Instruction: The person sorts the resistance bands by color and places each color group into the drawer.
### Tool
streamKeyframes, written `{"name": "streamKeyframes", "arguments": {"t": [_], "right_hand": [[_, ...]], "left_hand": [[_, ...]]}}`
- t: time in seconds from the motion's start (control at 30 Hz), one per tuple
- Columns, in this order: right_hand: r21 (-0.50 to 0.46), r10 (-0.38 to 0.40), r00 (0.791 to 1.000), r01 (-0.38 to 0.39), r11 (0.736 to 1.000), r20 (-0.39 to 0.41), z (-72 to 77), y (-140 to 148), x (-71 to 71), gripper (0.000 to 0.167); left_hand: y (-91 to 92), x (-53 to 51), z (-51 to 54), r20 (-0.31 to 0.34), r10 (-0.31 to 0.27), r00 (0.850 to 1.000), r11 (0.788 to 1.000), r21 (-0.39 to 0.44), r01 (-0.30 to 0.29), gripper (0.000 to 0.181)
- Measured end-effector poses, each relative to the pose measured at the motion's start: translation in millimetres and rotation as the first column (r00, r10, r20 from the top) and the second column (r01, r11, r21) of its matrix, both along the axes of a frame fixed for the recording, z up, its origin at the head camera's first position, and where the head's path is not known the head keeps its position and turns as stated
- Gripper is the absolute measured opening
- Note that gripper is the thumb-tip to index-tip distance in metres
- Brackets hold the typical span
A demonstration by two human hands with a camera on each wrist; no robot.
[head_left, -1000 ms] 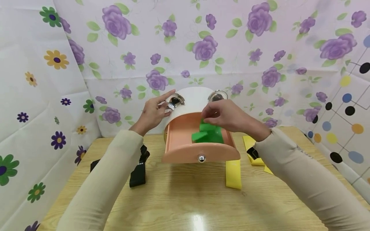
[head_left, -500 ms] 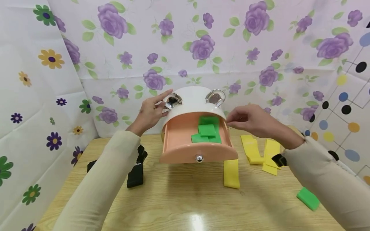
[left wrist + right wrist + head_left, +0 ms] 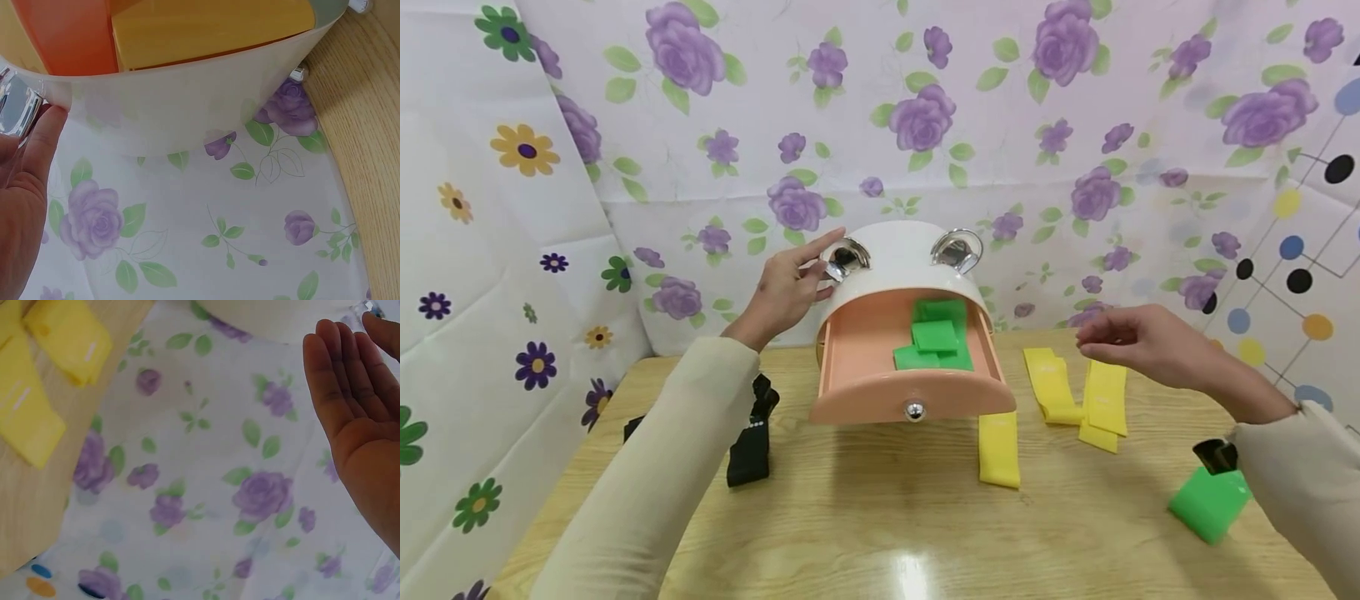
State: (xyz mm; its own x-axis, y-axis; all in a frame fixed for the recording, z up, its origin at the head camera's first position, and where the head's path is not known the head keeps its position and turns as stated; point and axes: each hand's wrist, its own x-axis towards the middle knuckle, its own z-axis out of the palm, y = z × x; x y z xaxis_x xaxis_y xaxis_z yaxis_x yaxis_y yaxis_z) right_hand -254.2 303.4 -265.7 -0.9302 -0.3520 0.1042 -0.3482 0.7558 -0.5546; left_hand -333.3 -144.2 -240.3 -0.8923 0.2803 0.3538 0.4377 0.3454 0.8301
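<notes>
A white rounded box (image 3: 898,250) with silver ear-like handles stands on the table, its peach drawer (image 3: 857,400) pulled out toward me. Folded green strips (image 3: 935,337) lie on the right side of the drawer's floor. My left hand (image 3: 782,287) holds the box's left silver ear (image 3: 848,257), the index finger stretched along its top. In the left wrist view, fingertips of the left hand (image 3: 28,181) meet the ear and the box's wall. To the right of the box, my right hand (image 3: 1157,342) hovers over the table, fingers nearly straight, nothing in it.
Yellow strips (image 3: 1105,396) lie right of the box, and another yellow strip (image 3: 998,450) sticks out beneath the drawer. Black straps (image 3: 749,450) are at the left. A green folded piece (image 3: 1208,504) lies near my right sleeve. Floral cloth hangs behind the table.
My right hand has left the green strips in the drawer and moved right, off the box. The green piece at the right has come into view. The left hand stays on the ear.
</notes>
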Motion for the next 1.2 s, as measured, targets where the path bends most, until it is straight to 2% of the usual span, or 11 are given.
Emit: {"name": "streamKeyframes", "arguments": {"t": [0.23,0.37,0.53,0.63,0.77,0.9,1.03,1.2], "right_hand": [[0.048,-0.037,0.999,0.036,0.998,0.018,-23.6,40,5.5,0.026],[0.071,-0.093,0.995,0.091,0.993,0.027,-36.7,65,7.5,0.033],[0.101,-0.166,0.983,0.158,0.982,0.078,-54.3,88,8.4,0.043],[0.098,-0.194,0.976,0.185,0.978,0.096,-67.6,104,13.0,0.044],[0.096,-0.224,0.972,0.216,0.972,0.078,-87.3,126,17.7,0.04],[0.142,-0.265,0.962,0.255,0.956,0.058,-104.7,146,18.4,0.042],[0.201,-0.315,0.945,0.294,0.935,0.087,-118.2,163,21.2,0.054],[0.24,-0.37,0.922,0.337,0.911,0.111,-137.1,179,28.0,0.055]], "left_hand": [[1.2,0.1,-0.9,0.018,-0.005,1.0,1.0,0.013,0.005,0.054],[1.6,-1.1,-1.3,0.013,-0.008,1.0,1.0,0.021,0.008,0.055],[0.0,-0.7,0.1,0.01,0.0,1.0,1.0,0.024,0.0,0.055],[0.2,-1.1,-0.2,0.007,-0.008,1.0,1.0,0.014,0.008,0.055],[1.0,-1.8,-1.1,0.0,-0.017,1.0,1.0,0.008,0.017,0.053],[0.4,-1.8,-0.7,0.001,-0.006,1.0,1.0,0.014,0.006,0.054],[-0.5,-1.4,-1.4,0.003,0.005,1.0,1.0,0.026,-0.005,0.054],[0.7,-1.3,-0.6,0.003,0.004,1.0,1.0,0.02,-0.004,0.054]]}}
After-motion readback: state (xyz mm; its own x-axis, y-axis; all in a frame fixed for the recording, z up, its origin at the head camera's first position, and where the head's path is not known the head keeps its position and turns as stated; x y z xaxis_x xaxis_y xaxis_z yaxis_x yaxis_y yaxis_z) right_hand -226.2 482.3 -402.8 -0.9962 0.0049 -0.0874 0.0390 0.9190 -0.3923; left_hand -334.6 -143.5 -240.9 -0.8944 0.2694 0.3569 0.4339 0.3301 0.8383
